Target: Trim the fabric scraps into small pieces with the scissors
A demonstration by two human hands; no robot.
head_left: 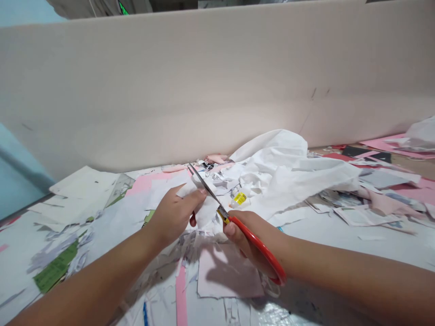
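Observation:
My right hand (253, 237) grips red-handled scissors (238, 226), fingers closed through the loops. The blades point up and left and lie against a small white piece of paper (204, 208). My left hand (173, 213) pinches that paper, thumb on top, fingers closed under it. Both hands hover just above a table littered with paper scraps.
White, pink and green paper offcuts (220, 276) cover the table. A crumpled white sheet (282, 167) lies behind the hands, with a small bottle with a yellow label (239, 199) beside it. A tall beige partition (217, 86) stands along the far edge. More pink and black sheets (374, 156) lie at right.

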